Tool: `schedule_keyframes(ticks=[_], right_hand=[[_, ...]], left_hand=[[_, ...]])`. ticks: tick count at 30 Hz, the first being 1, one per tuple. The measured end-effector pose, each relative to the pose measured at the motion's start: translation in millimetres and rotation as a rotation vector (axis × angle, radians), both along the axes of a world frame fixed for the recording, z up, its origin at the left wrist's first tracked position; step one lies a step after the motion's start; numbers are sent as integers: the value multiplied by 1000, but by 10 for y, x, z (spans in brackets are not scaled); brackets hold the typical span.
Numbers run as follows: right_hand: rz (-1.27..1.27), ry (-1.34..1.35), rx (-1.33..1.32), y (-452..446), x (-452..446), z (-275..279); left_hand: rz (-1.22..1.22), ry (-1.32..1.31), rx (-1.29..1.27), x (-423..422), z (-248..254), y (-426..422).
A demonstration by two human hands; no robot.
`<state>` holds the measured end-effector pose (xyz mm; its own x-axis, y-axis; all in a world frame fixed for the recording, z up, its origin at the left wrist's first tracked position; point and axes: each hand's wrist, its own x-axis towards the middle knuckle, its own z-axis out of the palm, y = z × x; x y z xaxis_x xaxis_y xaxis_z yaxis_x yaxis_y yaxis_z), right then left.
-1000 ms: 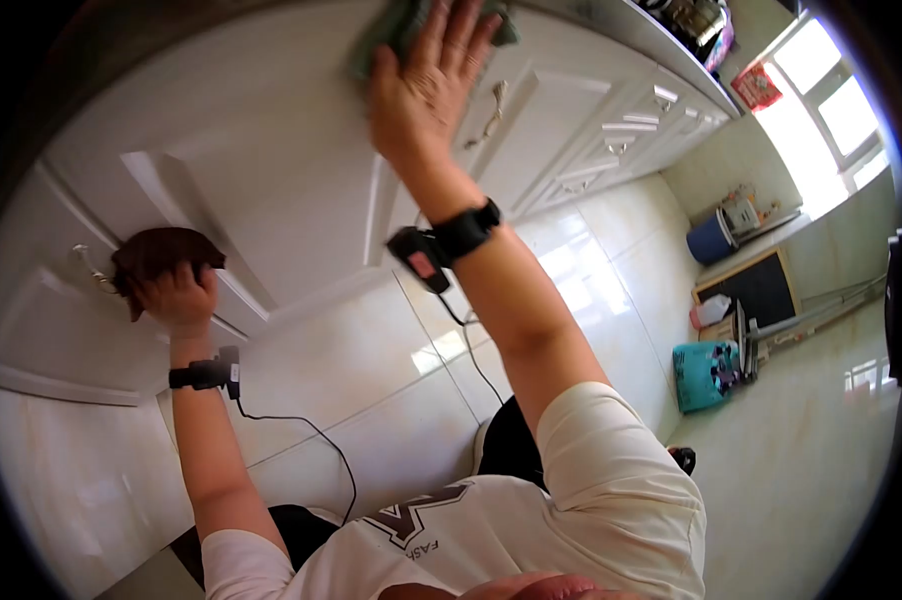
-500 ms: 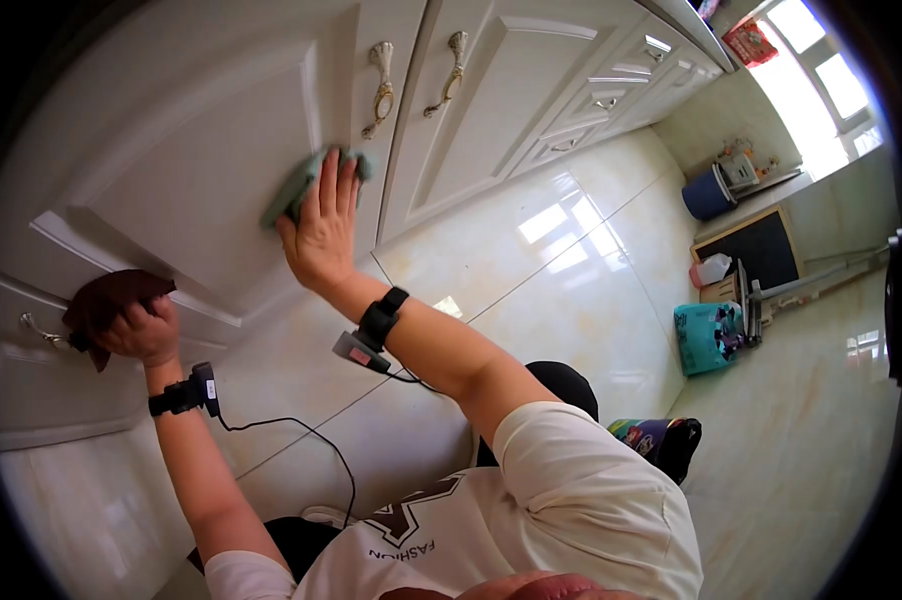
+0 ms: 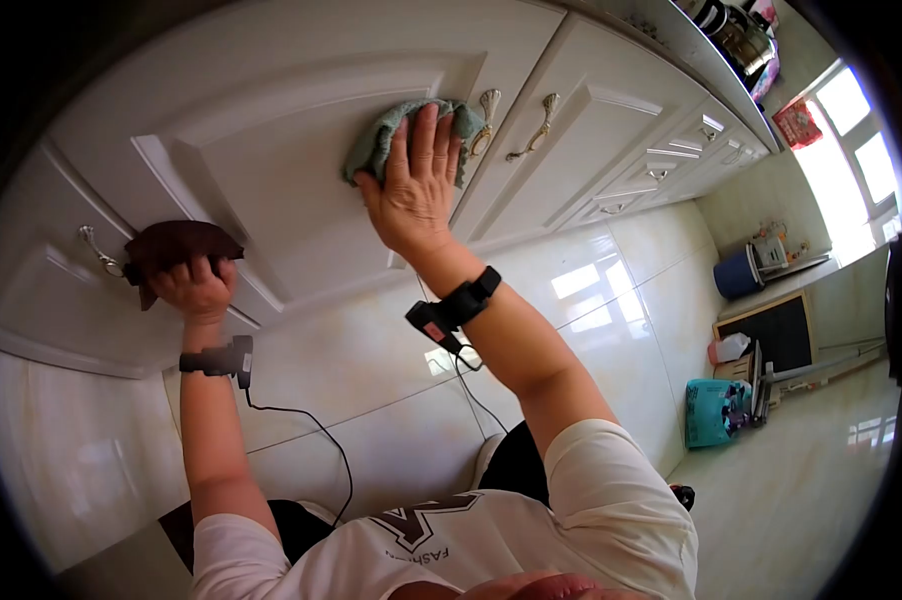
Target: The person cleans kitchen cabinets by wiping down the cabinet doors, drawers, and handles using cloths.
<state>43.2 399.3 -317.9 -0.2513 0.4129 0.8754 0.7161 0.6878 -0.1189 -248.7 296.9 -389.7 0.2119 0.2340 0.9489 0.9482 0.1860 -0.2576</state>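
My right hand (image 3: 416, 205) presses a folded green cloth (image 3: 374, 145) against a white cabinet door (image 3: 291, 170), its fingers stretched over the cloth, close to an ornate metal handle (image 3: 485, 122). Lower on the left, my left hand (image 3: 201, 288) has its fingers closed on a dark brown cloth (image 3: 183, 243). That cloth lies over the door's left edge, beside the handle (image 3: 99, 252) of the neighbouring door. The fingertips of my left hand are partly hidden in the folds.
More white doors and drawers (image 3: 651, 170) run to the right below a countertop (image 3: 671, 45). A blue bucket (image 3: 737, 274), a teal bag (image 3: 711, 412) and a dark framed board (image 3: 776, 330) stand along the right wall. Cables (image 3: 311, 418) hang from the wrist straps over the tiled floor.
The whole view has shifted, with the cabinets now further right. The right hand and green cloth are nearer the door's handle, and the green cloth is more spread out. The left hand still grips the brown cloth.
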Motion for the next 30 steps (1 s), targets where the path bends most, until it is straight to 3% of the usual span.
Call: schedule_keyframes(ticks=[6, 15, 17, 22, 27, 29, 30], right_hand=[[-88, 12, 111, 79, 209, 981], [98, 367, -57, 167, 473, 387], [6, 248, -15, 184, 501, 548], [20, 243, 227, 372, 524, 1266], [13, 295, 190, 444, 508, 720], [118, 396, 47, 289, 470, 326], [238, 643, -114, 251, 405, 67]], left_hand=[[-24, 11, -4, 11, 8, -12], [-59, 25, 2, 8, 19, -13], [-61, 20, 5, 7, 14, -6], [-26, -3, -22, -12, -71, -1], [-56, -8, 17, 62, 70, -13], [-45, -12, 11, 47, 51, -9], [-44, -15, 3, 48, 42, -12]])
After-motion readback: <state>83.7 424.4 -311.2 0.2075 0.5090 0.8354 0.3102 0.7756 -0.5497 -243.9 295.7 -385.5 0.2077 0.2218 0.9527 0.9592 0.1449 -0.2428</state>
